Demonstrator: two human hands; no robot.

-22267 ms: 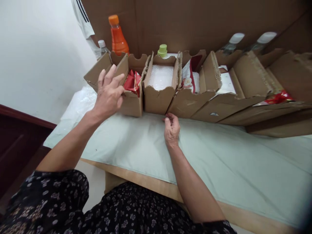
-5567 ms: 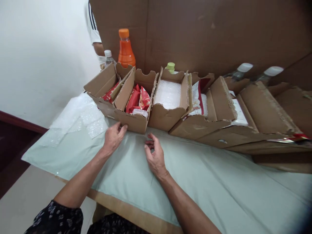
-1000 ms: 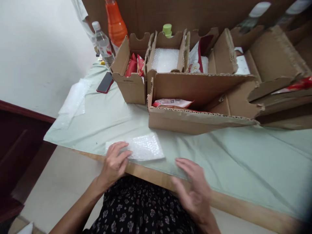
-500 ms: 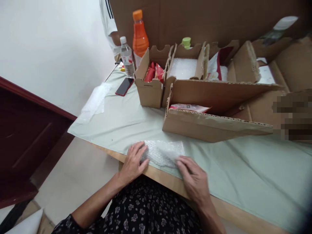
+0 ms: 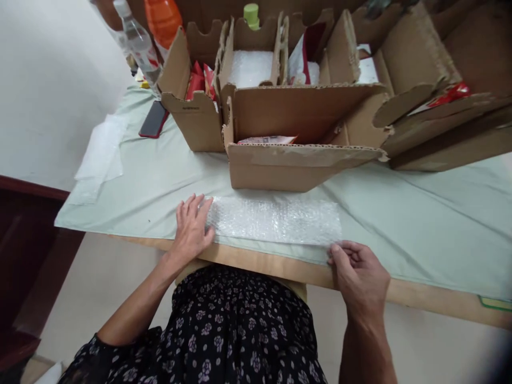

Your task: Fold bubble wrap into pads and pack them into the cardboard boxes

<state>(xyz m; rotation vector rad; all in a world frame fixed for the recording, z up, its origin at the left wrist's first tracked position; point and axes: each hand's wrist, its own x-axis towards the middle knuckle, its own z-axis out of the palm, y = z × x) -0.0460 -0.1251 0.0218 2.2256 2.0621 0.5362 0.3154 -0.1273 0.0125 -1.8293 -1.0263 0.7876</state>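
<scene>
the bubble wrap sheet [image 5: 276,220] lies stretched flat along the near edge of the table [image 5: 420,234], on the pale green cloth, just in front of the long cardboard box [image 5: 296,165]. the left hand [image 5: 192,229] rests open, fingers spread and palm down, on the sheet's left end, which looks like it pins that end so the strip stays flat. the right hand [image 5: 360,272] is mostly curled, its fingertips pinching the sheet's near right corner at the table edge, so the strip is held taut between the 2 hands. the long box sits open with a flat packet [image 5: 266,140] inside, close enough to reach. behind it stand smaller boxes, 1 with red packets [image 5: 199,82], and off to the left a phone [image 5: 153,119] and a water bottle [image 5: 138,42].
</scene>
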